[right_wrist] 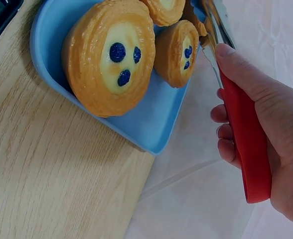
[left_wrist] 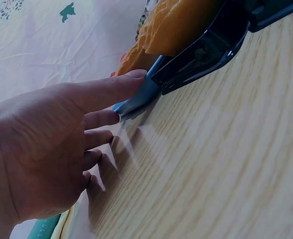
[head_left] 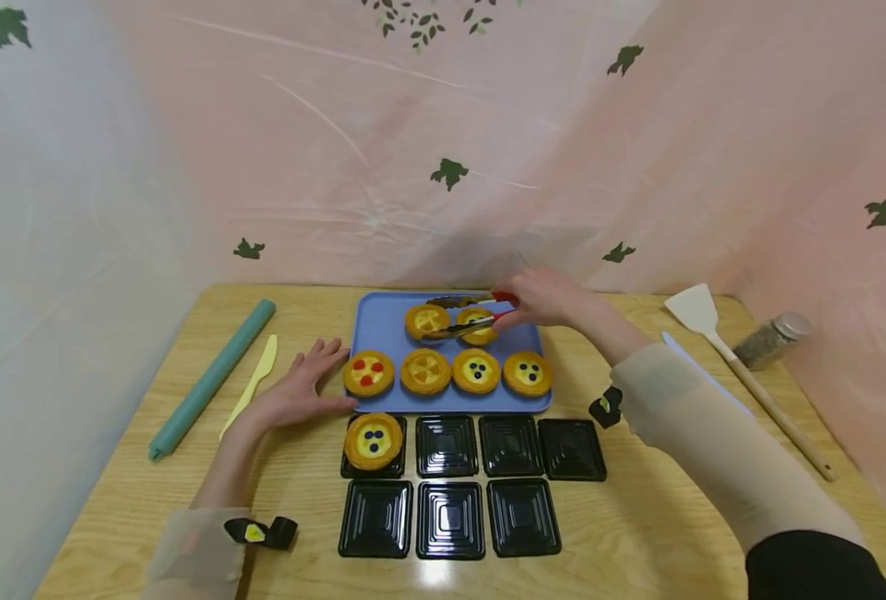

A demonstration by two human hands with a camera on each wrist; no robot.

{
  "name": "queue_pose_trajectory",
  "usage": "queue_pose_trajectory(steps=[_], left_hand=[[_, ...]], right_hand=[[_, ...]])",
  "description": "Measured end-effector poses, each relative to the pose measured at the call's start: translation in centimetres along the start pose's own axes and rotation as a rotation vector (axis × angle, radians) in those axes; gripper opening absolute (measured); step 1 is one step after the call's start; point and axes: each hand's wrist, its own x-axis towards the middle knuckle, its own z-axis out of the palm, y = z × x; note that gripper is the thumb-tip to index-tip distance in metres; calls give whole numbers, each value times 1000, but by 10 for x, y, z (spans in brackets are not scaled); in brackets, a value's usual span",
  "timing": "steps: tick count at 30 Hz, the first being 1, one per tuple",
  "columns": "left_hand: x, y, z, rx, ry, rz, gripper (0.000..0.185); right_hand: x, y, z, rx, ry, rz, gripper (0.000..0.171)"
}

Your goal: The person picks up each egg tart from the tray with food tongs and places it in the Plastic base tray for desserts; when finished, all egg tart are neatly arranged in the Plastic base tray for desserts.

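My right hand [head_left: 543, 296] grips the red-handled tongs [right_wrist: 246, 134]. Their two arms reach left over a blueberry tart [head_left: 476, 336], and the tips lie on either side of a tart with pale wedge-shaped topping [head_left: 427, 317]; whether they squeeze it I cannot tell. Both tarts sit in the back row of a blue tray [head_left: 382, 312]. In the front row are a red-topped tart [head_left: 368, 373], an orange-wedge tart [head_left: 425, 372] and two blueberry tarts [head_left: 476, 372]. With fingers spread, my left hand [head_left: 303, 392] touches the tray's left edge, as the left wrist view [left_wrist: 47, 149] also shows.
Before the tray lie several square black plastic trays [head_left: 448, 447]; the near-left one bears a blueberry tart [head_left: 373, 442]. At left are a teal rolling pin [head_left: 213, 379] and yellow knife [head_left: 255, 379]. A white spatula [head_left: 693, 308], blue stick-like utensil [head_left: 701, 371] and seasoning jar [head_left: 773, 340] are at right.
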Motion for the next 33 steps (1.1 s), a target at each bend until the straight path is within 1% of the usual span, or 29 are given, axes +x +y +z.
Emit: queue_pose_trajectory(steps=[7, 15, 20, 27, 33], left_hand=[[-3, 5, 0, -4, 4, 1, 93], [-7, 8, 2, -3, 5, -10, 93], [-9, 9, 3, 0, 6, -18, 94], [-13, 12, 5, -3, 7, -15, 93], [-16, 17, 6, -6, 9, -23, 93]], right_hand=[[-4, -1, -2, 14, 4, 4, 45], [-10, 0, -6, 16, 11, 21, 45], [-17, -2, -13, 24, 35, 0, 43], [-39, -6, -21, 33, 86, -11, 46], [-71, -12, -25, 64, 141, -27, 44]])
